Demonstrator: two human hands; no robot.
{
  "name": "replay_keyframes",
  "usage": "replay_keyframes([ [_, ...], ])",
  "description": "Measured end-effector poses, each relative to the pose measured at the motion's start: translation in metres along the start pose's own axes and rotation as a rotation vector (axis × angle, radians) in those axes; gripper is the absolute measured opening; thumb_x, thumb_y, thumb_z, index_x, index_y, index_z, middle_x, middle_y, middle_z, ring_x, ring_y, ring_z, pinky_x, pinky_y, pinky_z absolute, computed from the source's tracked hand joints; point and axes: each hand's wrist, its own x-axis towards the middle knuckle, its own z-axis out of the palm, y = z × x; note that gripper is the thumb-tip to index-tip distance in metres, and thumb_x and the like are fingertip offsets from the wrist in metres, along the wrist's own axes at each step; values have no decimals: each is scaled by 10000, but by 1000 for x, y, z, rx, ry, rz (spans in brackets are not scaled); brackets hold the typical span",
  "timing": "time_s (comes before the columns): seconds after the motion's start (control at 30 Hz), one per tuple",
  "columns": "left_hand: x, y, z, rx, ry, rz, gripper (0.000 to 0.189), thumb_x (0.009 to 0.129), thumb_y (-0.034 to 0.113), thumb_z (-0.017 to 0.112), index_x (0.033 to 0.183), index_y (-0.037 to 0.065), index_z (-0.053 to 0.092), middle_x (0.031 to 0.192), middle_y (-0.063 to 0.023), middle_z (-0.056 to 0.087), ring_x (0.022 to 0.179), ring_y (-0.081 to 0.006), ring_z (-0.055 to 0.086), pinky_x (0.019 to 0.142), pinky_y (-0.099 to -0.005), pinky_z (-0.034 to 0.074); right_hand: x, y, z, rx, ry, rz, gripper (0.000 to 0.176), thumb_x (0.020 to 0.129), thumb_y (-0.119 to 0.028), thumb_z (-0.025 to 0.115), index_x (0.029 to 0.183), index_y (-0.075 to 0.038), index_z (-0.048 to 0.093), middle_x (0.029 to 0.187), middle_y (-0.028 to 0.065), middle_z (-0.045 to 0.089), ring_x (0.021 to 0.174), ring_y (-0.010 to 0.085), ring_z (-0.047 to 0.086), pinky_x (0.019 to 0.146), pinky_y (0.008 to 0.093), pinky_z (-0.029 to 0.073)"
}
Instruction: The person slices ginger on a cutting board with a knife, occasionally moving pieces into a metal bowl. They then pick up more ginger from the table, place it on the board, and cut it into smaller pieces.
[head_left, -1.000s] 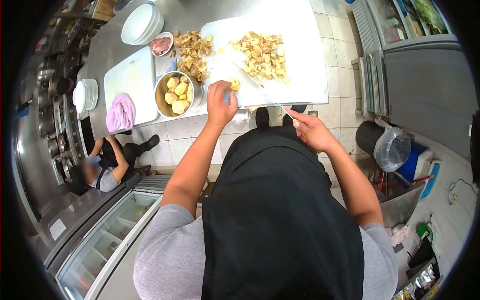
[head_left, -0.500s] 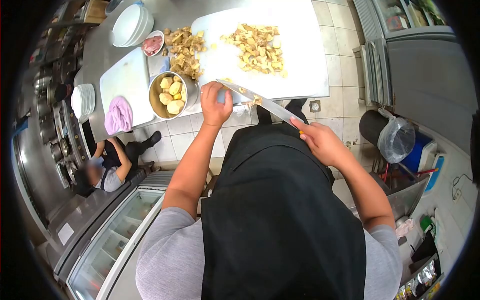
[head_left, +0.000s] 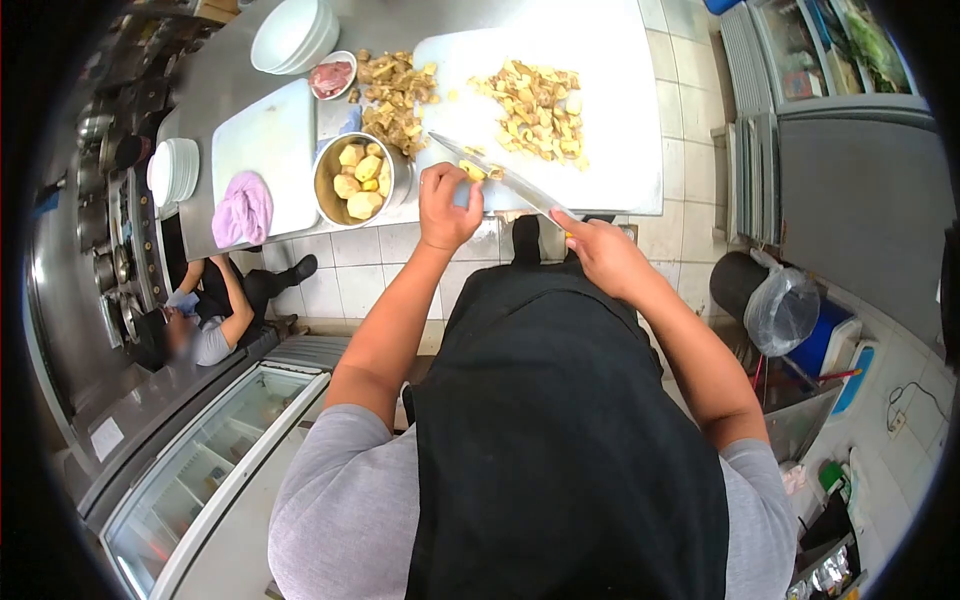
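Observation:
My right hand (head_left: 608, 258) grips the handle of a large kitchen knife (head_left: 520, 188), its blade slanting up and left over the near edge of a white cutting board (head_left: 620, 130). Bits of yellow food stick to the blade. The curled fingers of my left hand (head_left: 447, 208) are on a yellow chunk (head_left: 472, 171), which looks like peeled root or potato, right beside the blade. Farther back on the board lies a heap of chopped yellow pieces (head_left: 538, 108). A steel pot (head_left: 397, 180) with several peeled potatoes (head_left: 364, 205) stands left of my left hand.
Brown-yellow peelings (head_left: 390, 95) are piled beside the board. A dish of raw meat (head_left: 330, 78), white bowls (head_left: 290, 40), stacked plates (head_left: 175, 172), and a second board (head_left: 270, 135) with a pink cloth (head_left: 243, 208) are farther left. Another person (head_left: 205, 320) sits at left.
The view has shifted, so the table appears farther right. The yellow chunk now shows at my left fingertips, and the knife has moved slightly closer to my left hand.

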Motion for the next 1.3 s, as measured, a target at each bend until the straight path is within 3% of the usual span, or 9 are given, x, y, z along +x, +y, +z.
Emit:
replay_keyframes([
  [0.07, 4, 4, 0, 12, 17, -19, 354, 846, 50, 888, 1137, 31, 689, 1171, -201, 739, 1116, -436, 687, 973, -526, 563, 13, 1, -1, 45, 56, -73, 541, 1178, -190, 644, 1714, -252, 617, 899, 159, 675, 767, 352, 674, 779, 470, 578],
  [0.17, 5, 2, 3, 37, -28, -39, 436, 867, 100, 908, 1200, 13, 641, 1251, -216, 749, 1153, -444, 687, 1021, -548, 557, 9, -12, -17, 678, -220, 424, 514, 1231, -230, 582, 1744, -258, 594, 882, -9, 610, 677, 98, 545, 609, 276, 485],
  [0.5, 39, -25, -110, 281, 100, -339, 389, 924, 128, 870, 1261, 17, 709, 1310, -234, 766, 1179, -468, 699, 1042, -572, 543, 2, 14, -18, 716, -76, 449, 526, 1220, -224, 606, 1745, -248, 594, 859, -11, 594, 663, 99, 513, 611, 259, 468],
  [0.6, 42, -38, -121, 375, -117, -408, 422, 926, 112, 855, 1318, 8, 737, 1382, -239, 768, 1251, -470, 705, 1077, -571, 529, 4, 18, -15, 594, -32, 411, 534, 1198, -204, 647, 1730, -234, 613, 903, 52, 699, 714, 156, 608, 675, 318, 545],
  [0.7, 64, 18, -107, 212, 59, 99, 474, 924, 93, 837, 1383, 36, 732, 1407, -223, 760, 1334, -441, 705, 1112, -585, 512, 2, 12, -16, 151, 180, 154, 621, 1143, -200, 725, 1745, -178, 577, 1036, 170, 814, 835, 306, 765, 795, 439, 622],
  [0.77, 69, 72, -78, -38, -258, 169, 487, 940, 135, 865, 1400, 58, 723, 1480, -197, 748, 1428, -427, 664, 1221, -618, 454, 1, -19, -32, -60, 294, 140, 842, 1073, -208, 802, 1818, -133, 417, 1197, 263, 829, 1021, 474, 811, 927, 543, 635],
  [0.93, 66, 124, 19, 200, -757, 314, 869, 1087, 673, 649, 1714, 75, 570, 1770, -112, 579, 1763, -357, 326, 1388, -791, 140, 8, -32, -52, -157, 232, 276, 1104, 1026, -197, 849, 1884, -151, 155, 1174, 264, 830, 1034, 513, 795, 923, 575, 631],
  [1.13, 78, 52, 28, 379, -712, 196, 964, 1074, 765, 602, 1782, 123, 480, 1837, -105, 495, 1792, -392, 232, 1364, -841, 23, -61, 15, -81, -82, 239, 243, 1013, 1019, -151, 849, 1859, -132, 283, 1139, 260, 819, 1008, 524, 780, 922, 573, 625],
  [1.3, 96, 14, 32, 271, -551, 96, 976, 1082, 735, 623, 1808, 111, 429, 1880, -155, 409, 1805, -386, 188, 1407, -749, 45, -124, 70, -85, 411, 179, 201, 577, 1124, -131, 729, 1688, -84, 617, 1000, 64, 796, 854, 279, 753, 858, 428, 627],
])
